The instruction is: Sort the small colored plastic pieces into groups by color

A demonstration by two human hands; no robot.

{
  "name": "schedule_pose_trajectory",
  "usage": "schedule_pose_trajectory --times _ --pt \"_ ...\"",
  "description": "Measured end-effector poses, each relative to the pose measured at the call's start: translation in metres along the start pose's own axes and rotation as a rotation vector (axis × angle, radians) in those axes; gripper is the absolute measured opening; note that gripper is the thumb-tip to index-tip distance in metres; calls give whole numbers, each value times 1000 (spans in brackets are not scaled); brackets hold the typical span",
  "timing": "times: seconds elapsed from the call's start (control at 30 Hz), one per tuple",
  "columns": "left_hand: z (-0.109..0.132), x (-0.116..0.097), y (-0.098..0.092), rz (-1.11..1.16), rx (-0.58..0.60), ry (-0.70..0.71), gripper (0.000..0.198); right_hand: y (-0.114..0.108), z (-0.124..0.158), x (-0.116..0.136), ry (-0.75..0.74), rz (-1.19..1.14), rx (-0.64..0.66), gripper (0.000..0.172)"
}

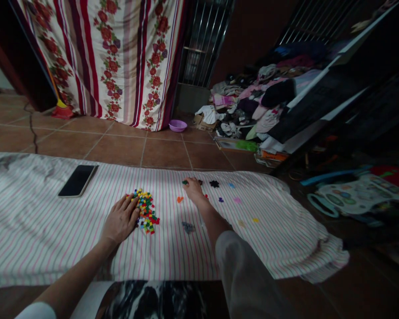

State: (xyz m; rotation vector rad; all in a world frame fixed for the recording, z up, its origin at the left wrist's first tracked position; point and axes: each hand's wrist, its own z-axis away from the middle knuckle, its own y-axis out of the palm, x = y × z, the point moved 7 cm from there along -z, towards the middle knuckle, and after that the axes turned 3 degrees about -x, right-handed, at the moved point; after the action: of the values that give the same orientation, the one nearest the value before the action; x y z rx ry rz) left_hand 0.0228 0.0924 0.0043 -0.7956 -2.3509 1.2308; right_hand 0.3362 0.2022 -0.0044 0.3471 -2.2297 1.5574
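Observation:
A mixed pile of tiny coloured cubes (pixel 146 212) lies on the striped cloth (pixel 60 248). My left hand (pixel 121 217) rests palm down at the pile's left edge, its fingers stretched out and touching the cubes. Farther right, my right hand (pixel 193 189) reaches down to the cloth with its fingers drawn together at a small green cube (pixel 185 182). Around it sit small single-colour groups: orange pieces (pixel 180 200), grey pieces (pixel 187 227), black pieces (pixel 214 184), purple pieces (pixel 221 200), pink pieces (pixel 237 200) and blue pieces (pixel 232 185). Brown and red pieces are partly hidden by my right hand.
A phone (pixel 78 180) lies on the cloth at the left. Yellow pieces (pixel 256 219) and beige pieces (pixel 241 223) are to the right. Beyond the cloth are a tiled floor (pixel 119 141), a purple basin (pixel 177 126), a flowered curtain (pixel 126 57) and heaped clothes (pixel 252 97).

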Motion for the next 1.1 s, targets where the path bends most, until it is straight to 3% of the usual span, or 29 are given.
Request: schedule_pose_trajectory --times 0.6,0.83,1.1 --pt "2 1 4 -34 26 -21 37 3 1 20 21 -5 79 24" --pt "2 5 7 -39 67 -67 42 6 0 17 55 -40 112 32" --pt "2 5 4 -25 37 -38 41 -10 2 2 53 -62 28 33"
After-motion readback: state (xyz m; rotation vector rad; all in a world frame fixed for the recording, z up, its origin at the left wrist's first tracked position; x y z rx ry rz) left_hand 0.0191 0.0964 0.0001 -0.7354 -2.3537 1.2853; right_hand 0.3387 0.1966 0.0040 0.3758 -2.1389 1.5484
